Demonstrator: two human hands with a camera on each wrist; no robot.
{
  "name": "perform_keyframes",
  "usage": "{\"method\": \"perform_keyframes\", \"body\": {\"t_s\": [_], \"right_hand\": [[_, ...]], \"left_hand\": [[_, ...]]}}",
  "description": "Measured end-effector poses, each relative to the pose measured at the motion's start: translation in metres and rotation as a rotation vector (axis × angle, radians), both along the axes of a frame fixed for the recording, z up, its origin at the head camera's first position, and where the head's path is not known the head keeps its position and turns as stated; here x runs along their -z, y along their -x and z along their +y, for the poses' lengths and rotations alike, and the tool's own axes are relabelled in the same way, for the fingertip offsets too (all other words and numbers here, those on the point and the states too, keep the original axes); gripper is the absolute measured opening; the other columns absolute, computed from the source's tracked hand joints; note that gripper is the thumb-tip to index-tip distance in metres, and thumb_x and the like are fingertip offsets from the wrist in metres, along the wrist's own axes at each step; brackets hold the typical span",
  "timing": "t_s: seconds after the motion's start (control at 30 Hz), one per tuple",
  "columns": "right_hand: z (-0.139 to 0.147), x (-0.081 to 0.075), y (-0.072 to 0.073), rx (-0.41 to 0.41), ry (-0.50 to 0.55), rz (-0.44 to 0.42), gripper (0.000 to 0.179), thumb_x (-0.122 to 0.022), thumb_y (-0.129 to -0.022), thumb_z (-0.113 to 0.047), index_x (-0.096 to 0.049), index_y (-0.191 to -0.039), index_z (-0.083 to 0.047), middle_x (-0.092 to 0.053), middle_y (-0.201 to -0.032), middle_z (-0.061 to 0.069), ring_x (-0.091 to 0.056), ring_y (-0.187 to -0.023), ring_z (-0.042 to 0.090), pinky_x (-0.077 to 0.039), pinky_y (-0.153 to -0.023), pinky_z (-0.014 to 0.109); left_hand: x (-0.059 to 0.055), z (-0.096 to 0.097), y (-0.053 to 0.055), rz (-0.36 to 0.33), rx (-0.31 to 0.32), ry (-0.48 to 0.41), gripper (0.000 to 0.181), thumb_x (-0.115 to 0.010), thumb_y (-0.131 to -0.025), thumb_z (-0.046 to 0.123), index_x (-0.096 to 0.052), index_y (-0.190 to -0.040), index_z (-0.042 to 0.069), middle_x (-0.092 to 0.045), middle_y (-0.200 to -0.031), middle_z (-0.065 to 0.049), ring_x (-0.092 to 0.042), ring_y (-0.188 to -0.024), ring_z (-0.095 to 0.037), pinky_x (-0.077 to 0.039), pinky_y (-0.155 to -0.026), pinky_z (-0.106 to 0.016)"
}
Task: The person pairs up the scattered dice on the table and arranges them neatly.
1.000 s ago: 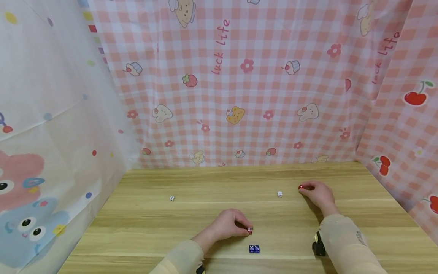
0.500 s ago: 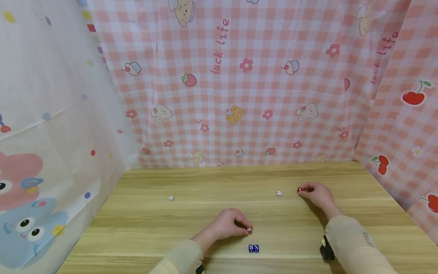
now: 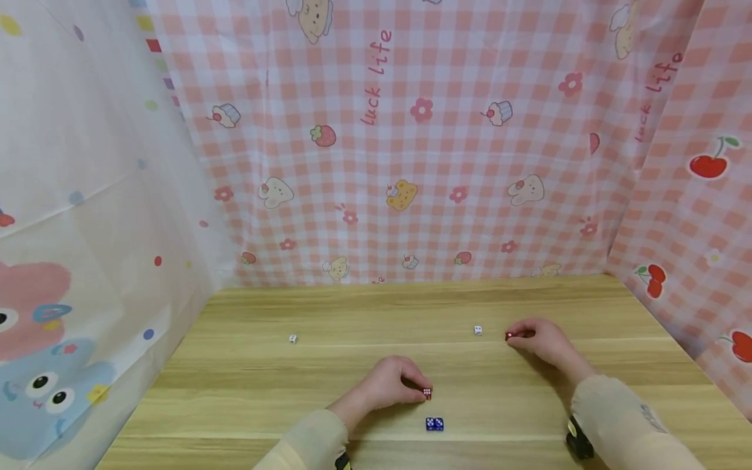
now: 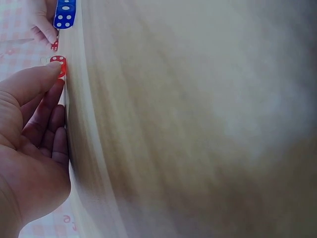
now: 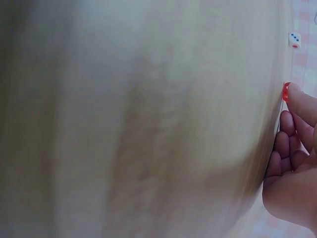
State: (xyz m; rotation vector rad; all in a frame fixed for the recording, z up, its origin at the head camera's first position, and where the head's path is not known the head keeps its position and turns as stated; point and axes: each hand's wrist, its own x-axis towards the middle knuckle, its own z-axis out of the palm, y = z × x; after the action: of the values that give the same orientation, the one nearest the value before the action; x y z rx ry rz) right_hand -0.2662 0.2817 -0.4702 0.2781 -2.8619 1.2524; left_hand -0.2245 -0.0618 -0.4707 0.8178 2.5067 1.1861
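Note:
In the head view my left hand point(image 3: 392, 384) pinches a red die point(image 3: 427, 393) between thumb and forefinger, low over the middle of the table. The left wrist view shows that red die point(image 4: 59, 65) with white dots under the thumb tip. Farther back on the right, my right hand point(image 3: 543, 343) pinches a second red die point(image 3: 509, 336), partly covered by the thumb in the right wrist view. Two blue dice point(image 3: 435, 424) sit side by side just in front of the left hand's die. A white die point(image 3: 478, 331) lies left of the right hand's fingertips.
Another white die point(image 3: 293, 339) rests toward the left on the wooden table point(image 3: 247, 391). A pink checked cloth point(image 3: 352, 156) hangs behind the table, and a white printed cloth point(image 3: 135, 215) hangs on the left.
My right hand has come nearer and slightly left with its red die, drawing closer to the front of the table. The left hand holds its die in nearly the same place.

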Motion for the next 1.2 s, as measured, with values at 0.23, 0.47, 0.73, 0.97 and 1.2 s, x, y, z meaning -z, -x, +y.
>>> {"method": "perform_keyframes", "body": {"t_s": [0.23,0.47,0.73,0.97,1.2], "right_hand": [[-0.007,-0.003,-0.01,-0.088,0.039,-0.022,0.019,-0.076,-0.087,-0.011,-0.072,-0.099,0.003,-0.069,-0.089,0.006,-0.054,-0.074,0.015,-0.046,-0.06,0.026],[-0.015,-0.001,-0.018,-0.194,0.042,0.008,0.016,-0.076,-0.086,-0.009,-0.072,-0.097,0.002,-0.07,-0.089,0.005,-0.057,-0.078,0.007,-0.048,-0.068,0.024],[-0.028,0.002,-0.024,-0.269,0.097,-0.01,0.016,-0.077,-0.085,-0.006,-0.071,-0.096,0.004,-0.069,-0.089,0.006,-0.056,-0.077,0.004,-0.048,-0.065,0.022],[-0.042,0.002,-0.031,-0.307,0.067,0.018,0.014,-0.079,-0.083,-0.008,-0.072,-0.093,-0.001,-0.066,-0.088,0.001,-0.055,-0.08,0.003,-0.048,-0.07,0.023],[-0.056,0.0,-0.037,-0.375,0.073,0.044,0.012,-0.079,-0.083,-0.009,-0.074,-0.092,-0.004,-0.067,-0.091,0.0,-0.059,-0.084,0.008,-0.049,-0.076,0.026]], "left_hand": [[0.0,-0.001,0.0,0.011,0.007,0.003,0.018,-0.083,-0.078,0.005,-0.081,-0.094,0.013,-0.069,-0.088,0.012,-0.057,-0.085,0.0,-0.046,-0.086,-0.023],[-0.001,-0.001,0.0,0.017,0.018,-0.004,0.019,-0.083,-0.077,0.005,-0.08,-0.095,0.011,-0.069,-0.088,0.011,-0.058,-0.085,0.0,-0.047,-0.086,-0.022],[0.0,-0.002,-0.001,0.042,0.017,0.017,0.02,-0.084,-0.077,0.008,-0.08,-0.096,0.012,-0.07,-0.091,0.011,-0.058,-0.087,0.0,-0.046,-0.088,-0.023],[0.0,-0.002,0.0,0.049,0.002,0.018,0.02,-0.086,-0.076,0.011,-0.08,-0.095,0.013,-0.07,-0.092,0.011,-0.058,-0.088,0.0,-0.046,-0.087,-0.023],[-0.001,-0.002,-0.001,0.046,-0.017,0.016,0.019,-0.087,-0.075,0.013,-0.08,-0.093,0.014,-0.07,-0.089,0.012,-0.059,-0.086,0.0,-0.046,-0.085,-0.023]]}}
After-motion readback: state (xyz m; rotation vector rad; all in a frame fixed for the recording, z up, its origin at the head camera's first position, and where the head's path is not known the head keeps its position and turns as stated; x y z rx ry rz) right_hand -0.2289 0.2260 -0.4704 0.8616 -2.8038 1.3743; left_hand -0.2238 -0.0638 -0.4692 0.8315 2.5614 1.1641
